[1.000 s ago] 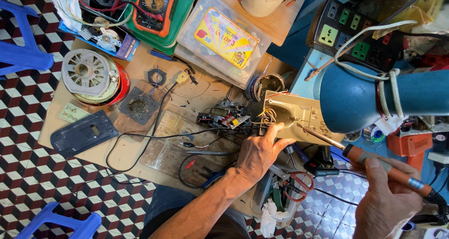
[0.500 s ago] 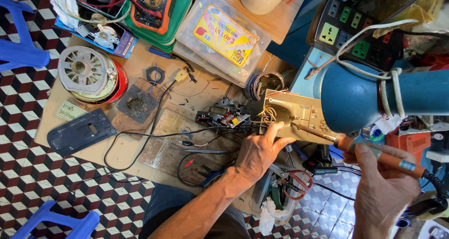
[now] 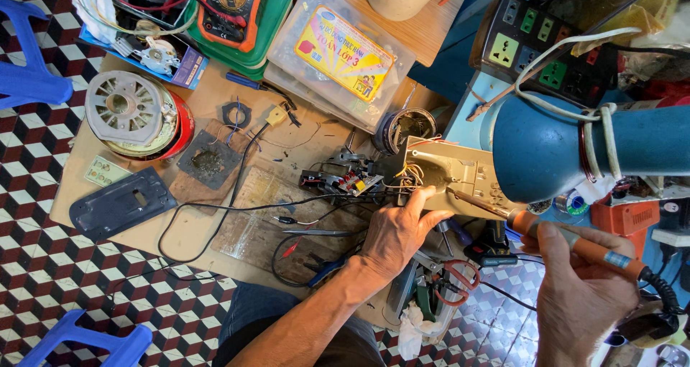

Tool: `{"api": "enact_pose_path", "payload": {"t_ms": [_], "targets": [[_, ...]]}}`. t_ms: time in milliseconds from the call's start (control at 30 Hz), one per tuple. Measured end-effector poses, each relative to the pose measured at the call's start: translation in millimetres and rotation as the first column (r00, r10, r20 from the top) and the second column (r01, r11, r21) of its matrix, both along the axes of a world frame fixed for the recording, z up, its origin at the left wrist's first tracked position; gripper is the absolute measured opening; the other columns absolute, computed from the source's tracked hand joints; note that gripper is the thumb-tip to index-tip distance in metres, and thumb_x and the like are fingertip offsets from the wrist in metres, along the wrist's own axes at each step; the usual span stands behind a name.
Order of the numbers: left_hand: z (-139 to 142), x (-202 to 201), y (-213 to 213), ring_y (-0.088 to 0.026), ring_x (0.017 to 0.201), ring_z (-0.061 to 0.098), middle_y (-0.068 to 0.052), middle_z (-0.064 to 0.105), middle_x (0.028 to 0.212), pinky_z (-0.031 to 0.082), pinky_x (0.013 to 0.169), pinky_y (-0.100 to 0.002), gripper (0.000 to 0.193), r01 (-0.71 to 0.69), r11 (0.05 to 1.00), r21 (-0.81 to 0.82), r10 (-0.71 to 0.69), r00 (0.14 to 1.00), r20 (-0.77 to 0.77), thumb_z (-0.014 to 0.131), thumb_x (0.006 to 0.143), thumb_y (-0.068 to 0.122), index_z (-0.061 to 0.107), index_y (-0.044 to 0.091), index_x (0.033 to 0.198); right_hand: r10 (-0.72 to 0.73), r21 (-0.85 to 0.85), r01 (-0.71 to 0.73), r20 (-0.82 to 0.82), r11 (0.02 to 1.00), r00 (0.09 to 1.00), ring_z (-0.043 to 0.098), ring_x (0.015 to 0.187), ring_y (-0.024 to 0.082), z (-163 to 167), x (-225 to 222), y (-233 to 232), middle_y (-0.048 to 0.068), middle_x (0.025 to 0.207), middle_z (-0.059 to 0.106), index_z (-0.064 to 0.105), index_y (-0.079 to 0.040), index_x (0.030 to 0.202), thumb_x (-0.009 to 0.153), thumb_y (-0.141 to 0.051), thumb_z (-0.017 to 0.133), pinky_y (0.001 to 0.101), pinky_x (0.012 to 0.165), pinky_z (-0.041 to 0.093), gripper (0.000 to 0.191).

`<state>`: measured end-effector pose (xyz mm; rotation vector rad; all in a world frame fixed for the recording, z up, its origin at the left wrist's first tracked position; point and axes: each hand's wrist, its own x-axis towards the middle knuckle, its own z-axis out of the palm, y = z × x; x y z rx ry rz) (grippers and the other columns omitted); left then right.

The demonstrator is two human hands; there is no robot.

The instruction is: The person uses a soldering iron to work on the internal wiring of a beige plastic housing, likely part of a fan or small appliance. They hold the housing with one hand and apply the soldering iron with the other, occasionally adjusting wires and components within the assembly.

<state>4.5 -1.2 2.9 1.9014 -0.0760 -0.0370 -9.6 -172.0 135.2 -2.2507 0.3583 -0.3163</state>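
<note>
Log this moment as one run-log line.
left hand: steadies beige housing | right hand: holds soldering iron, tip at housing | lamp overhead | scissors nearby

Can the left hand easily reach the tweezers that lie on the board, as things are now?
Probably yes. The left hand rests on the beige panel, and the tweezers lie just beside its wrist. Only thin black wires cross there, nothing solid. But the hand would have to let go of the panel.

Left hand (image 3: 394, 234) pressing flat; right hand (image 3: 578, 295) fingers curled, gripping.
</note>
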Motion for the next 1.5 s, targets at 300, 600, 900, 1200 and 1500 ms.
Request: {"api": "enact_pose_path", "payload": {"t_ms": [300,600,900,1200,1500], "targets": [[-0.6,-0.1,0.9,-0.031,0.059,0.072,-0.016,0.067,0.064,0.054,0.048,-0.039,0.043,0.008,1.000,0.012,-0.007,1.000,-0.015,0.073,0.096,0.035,0.058,0.007,0.124,-0.001,0.003,0.001,-0.007,1.000,1.000,0.076,0.100,0.029,-4.6,-6.1,-4.3,0.029,0.107,0.070,0.052,0.008,0.115,0.108,0.003,0.071,0.0347,0.087,0.067,0.020],[0.5,-0.3,0.4,-0.029,0.063,0.073,-0.015,0.070,0.071,0.056,0.050,-0.037,0.041,-0.022,0.999,-0.050,0.024,0.999,0.044,0.072,0.098,0.034,0.057,0.006,0.124,-0.007,-0.030,0.006,-0.018,1.000,1.000,0.077,0.100,0.028,-5.6,-8.8,0.1,0.028,0.106,0.070,0.050,0.009,0.118,0.111,-0.001,0.072,0.0317,0.084,0.069,0.025],[-0.7,-0.2,0.1,-0.030,0.059,0.072,-0.014,0.067,0.064,0.055,0.049,-0.039,0.042,-0.005,1.000,0.003,0.004,1.000,0.014,0.074,0.096,0.035,0.058,0.006,0.123,-0.028,0.084,0.027,0.009,0.996,1.000,0.078,0.100,0.030,-3.3,-5.4,9.3,0.030,0.104,0.070,0.049,0.010,0.114,0.111,0.000,0.072,0.0340,0.087,0.070,0.025],[-2.0,-0.7,0.1,-0.029,0.054,0.070,-0.013,0.065,0.059,0.054,0.047,-0.038,0.043,0.018,1.000,0.008,-0.017,1.000,-0.024,0.072,0.097,0.036,0.059,0.007,0.124,-0.078,0.115,0.080,-0.022,0.990,0.997,0.075,0.095,0.030,1.9,-5.4,27.4,0.032,0.104,0.068,0.047,0.011,0.114,0.106,-0.001,0.071,0.0362,0.088,0.067,0.027],[-6.1,-1.1,-2.8,-0.025,0.055,0.071,-0.012,0.067,0.061,0.055,0.046,-0.035,0.044,0.011,0.999,0.041,-0.011,1.000,-0.014,0.071,0.097,0.037,0.058,0.006,0.125,-0.051,-0.178,0.052,0.011,0.983,0.999,0.076,0.098,0.028,-0.3,-20.4,53.6,0.029,0.105,0.070,0.055,0.013,0.112,0.107,-0.003,0.075,0.0362,0.093,0.066,0.026]]}}
